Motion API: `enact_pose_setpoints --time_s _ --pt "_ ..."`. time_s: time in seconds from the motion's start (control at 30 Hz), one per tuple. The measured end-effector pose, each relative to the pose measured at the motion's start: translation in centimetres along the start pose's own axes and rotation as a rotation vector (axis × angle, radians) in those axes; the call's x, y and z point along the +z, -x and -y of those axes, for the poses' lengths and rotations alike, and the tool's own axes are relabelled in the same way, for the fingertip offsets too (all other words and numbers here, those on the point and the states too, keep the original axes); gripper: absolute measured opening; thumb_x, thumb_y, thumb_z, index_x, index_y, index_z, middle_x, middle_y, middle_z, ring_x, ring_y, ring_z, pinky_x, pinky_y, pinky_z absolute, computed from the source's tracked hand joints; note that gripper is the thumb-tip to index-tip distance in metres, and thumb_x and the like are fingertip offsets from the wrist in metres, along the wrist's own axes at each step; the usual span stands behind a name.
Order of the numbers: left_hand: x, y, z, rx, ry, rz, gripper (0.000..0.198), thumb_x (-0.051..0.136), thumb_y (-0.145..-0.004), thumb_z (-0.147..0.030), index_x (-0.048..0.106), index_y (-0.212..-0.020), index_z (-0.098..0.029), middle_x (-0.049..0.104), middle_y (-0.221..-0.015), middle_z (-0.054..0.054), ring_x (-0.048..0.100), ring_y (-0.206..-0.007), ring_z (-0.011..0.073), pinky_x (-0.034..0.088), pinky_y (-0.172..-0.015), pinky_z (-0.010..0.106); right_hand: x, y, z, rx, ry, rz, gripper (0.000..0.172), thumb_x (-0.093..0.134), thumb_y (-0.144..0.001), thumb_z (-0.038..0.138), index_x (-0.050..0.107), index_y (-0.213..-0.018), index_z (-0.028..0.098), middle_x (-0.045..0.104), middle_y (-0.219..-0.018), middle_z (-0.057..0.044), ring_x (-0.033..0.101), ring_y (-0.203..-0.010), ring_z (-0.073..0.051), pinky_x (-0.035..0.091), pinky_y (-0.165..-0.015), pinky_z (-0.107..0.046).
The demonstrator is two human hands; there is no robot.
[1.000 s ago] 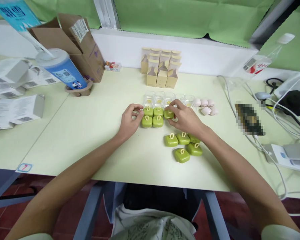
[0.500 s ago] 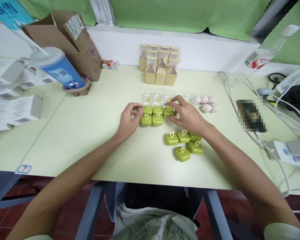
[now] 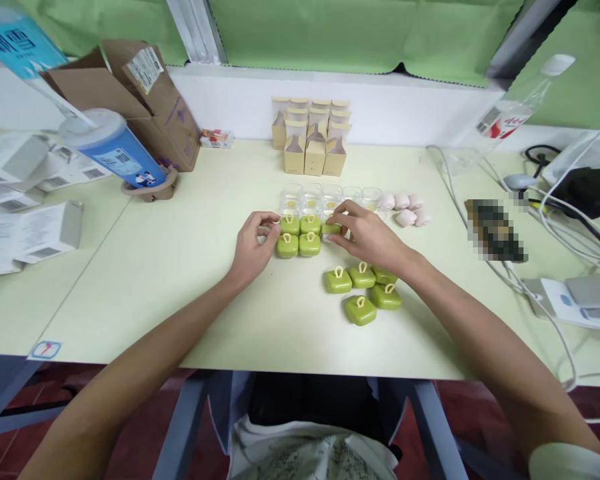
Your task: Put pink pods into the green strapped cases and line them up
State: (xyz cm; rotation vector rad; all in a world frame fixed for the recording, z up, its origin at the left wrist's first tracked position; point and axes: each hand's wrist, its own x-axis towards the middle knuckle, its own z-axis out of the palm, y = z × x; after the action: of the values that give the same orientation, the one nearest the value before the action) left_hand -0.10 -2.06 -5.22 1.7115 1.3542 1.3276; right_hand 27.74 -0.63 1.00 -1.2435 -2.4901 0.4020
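Note:
Four small green cases with cream loops form a block mid-table, among them one front case (image 3: pixel 310 245). My left hand (image 3: pixel 254 248) rests at the block's left side, fingers bent and apart, fingertips at the back-left case (image 3: pixel 289 225). My right hand (image 3: pixel 367 230) pinches another green case (image 3: pixel 331 229) at the right end of the back row; fingers partly hide it. Behind runs a row of clear square containers (image 3: pixel 312 199) with yellow marks. Several more green cases (image 3: pixel 363 310) lie loosely below my right hand, one partly covered by my wrist.
Pale pink rounded pieces (image 3: pixel 405 218) lie right of the clear containers. Open beige boxes (image 3: pixel 315 157) stand by the wall. Left are a blue cup (image 3: pixel 125 157), a brown carton (image 3: pixel 173 120) and white boxes (image 3: pixel 50 230). Right are a bottle (image 3: pixel 505 117), cables and a pixelated object (image 3: pixel 497 230).
The case in my right hand has turned, its loop no longer showing and a narrower green face visible. My left hand stays beside the block. The whole view has shifted slightly.

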Motion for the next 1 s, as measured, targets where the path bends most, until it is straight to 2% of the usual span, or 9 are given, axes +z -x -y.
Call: enact_pose_setpoints --time_s 0.2,0.3,0.37,0.43,0.53,0.67,1.0 --pt "0.0 0.0 0.2 0.006 -0.014 -0.011 0.02 0.066 -0.099 -0.039 0.068 -0.111 -0.024 0.072 -0.118 0.007 0.07 -0.103 0.0191 0.06 -0.09 0.034 -0.6 0.3 0.4 0.044 -0.111 0.073 0.017 0.07 -0.096 0.022 0.068 -0.113 0.021 0.058 -0.14 -0.015 0.071 -0.079 -0.019 0.057 -0.089 -0.044" --pt "0.0 -0.1 0.2 0.005 -0.02 -0.006 0.02 0.067 -0.099 -0.039 0.068 -0.112 -0.023 0.072 -0.118 0.007 0.07 -0.102 0.0192 0.06 -0.09 0.035 -1.0 0.4 0.6 0.032 -0.11 0.131 0.019 0.072 -0.093 0.022 0.063 -0.109 0.022 0.066 -0.121 -0.01 0.068 -0.08 -0.022 0.054 -0.084 -0.042" --pt "0.0 0.0 0.2 0.001 -0.021 -0.006 0.021 0.067 -0.099 -0.04 0.068 -0.112 -0.024 0.072 -0.117 0.007 0.07 -0.102 0.0193 0.061 -0.091 0.035 -1.0 0.4 0.7 0.023 -0.095 0.141 0.024 0.071 -0.092 0.022 0.06 -0.114 0.022 0.07 -0.11 -0.008 0.067 -0.082 -0.025 0.052 -0.079 -0.04" --pt "0.0 0.0 0.2 -0.003 -0.023 -0.005 0.021 0.067 -0.099 -0.041 0.068 -0.112 -0.024 0.073 -0.117 0.007 0.07 -0.101 0.0193 0.061 -0.09 0.035 -0.9 0.4 0.8 0.017 -0.08 0.115 0.035 0.068 -0.093 0.02 0.058 -0.126 0.023 0.072 -0.117 -0.01 0.067 -0.083 -0.025 0.051 -0.077 -0.038" --pt "0.0 0.0 0.1 0.0 -0.027 -0.003 0.021 0.067 -0.099 -0.041 0.069 -0.111 -0.024 0.073 -0.117 0.007 0.069 -0.102 0.0194 0.061 -0.091 0.035 -0.6 0.2 0.7 0.023 -0.006 0.049 0.046 0.064 -0.093 0.018 0.058 -0.139 0.022 0.067 -0.137 -0.015 0.068 -0.082 -0.024 0.052 -0.078 -0.039" --pt "0.0 0.0 0.0 -0.003 -0.033 0.009 0.02 0.067 -0.099 -0.04 0.069 -0.111 -0.024 0.073 -0.117 0.006 0.069 -0.102 0.0196 0.061 -0.091 0.035 0.0 -0.1 0.4 0.033 0.087 0.027 0.045 0.063 -0.093 0.017 0.064 -0.138 0.021 0.062 -0.144 -0.017 0.067 -0.078 -0.022 0.052 -0.076 -0.04" --pt "0.0 0.0 0.0 -0.005 -0.032 0.013 0.02 0.067 -0.099 -0.039 0.069 -0.111 -0.024 0.073 -0.117 0.006 0.069 -0.102 0.0194 0.061 -0.091 0.035 0.5 -0.1 0.0 0.02 0.07 -0.003 0.037 0.06 -0.098 0.022 0.068 -0.135 0.019 0.059 -0.144 -0.018 0.068 -0.079 -0.021 0.055 -0.079 -0.042"
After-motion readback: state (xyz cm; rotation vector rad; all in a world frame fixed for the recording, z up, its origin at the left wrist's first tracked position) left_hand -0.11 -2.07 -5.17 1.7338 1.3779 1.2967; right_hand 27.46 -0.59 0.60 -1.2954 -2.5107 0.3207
